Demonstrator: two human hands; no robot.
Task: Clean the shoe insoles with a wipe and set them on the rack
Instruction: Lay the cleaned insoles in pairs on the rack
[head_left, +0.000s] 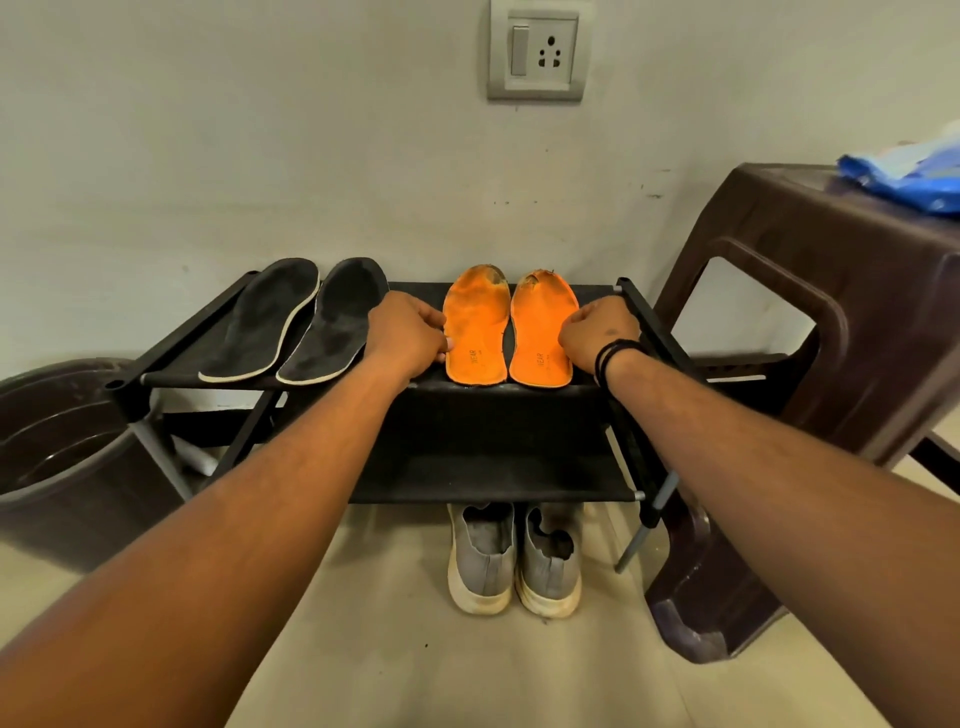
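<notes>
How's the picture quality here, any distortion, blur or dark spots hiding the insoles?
Head view: wide-angle bending bows the brown stool and stretches the forearms; the orange insoles are sharp and evenly lit; the black insoles blend into the dark rack; the blue packet at the right edge is soft.
</notes>
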